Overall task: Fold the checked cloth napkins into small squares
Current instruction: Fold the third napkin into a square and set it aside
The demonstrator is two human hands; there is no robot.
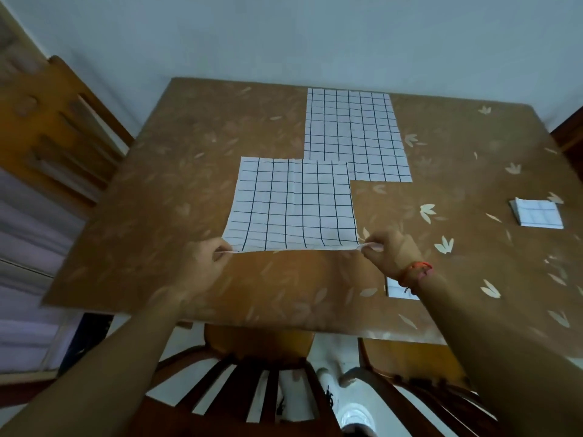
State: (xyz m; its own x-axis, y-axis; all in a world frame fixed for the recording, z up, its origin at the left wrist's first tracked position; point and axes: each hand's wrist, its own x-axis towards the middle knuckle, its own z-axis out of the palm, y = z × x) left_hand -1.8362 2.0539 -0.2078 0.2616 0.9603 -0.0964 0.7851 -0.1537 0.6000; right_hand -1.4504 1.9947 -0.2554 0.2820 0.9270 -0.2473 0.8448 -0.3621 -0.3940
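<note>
A white napkin with a dark check [291,203] lies spread flat in the middle of the table. My left hand [205,258] pinches its near left corner and my right hand [386,252] pinches its near right corner; the near edge is lifted slightly off the table. A second, unfolded checked napkin [355,130] lies flat farther back, its near left corner under the first one. A napkin folded into a small square [538,212] rests at the right. Another small folded piece [396,288] shows partly under my right wrist.
The table [157,184] has a brown cover printed with pale leaves. A wooden chair [258,373] stands at the near edge below my arms, another chair [53,127] at the left side. A wall runs behind the table.
</note>
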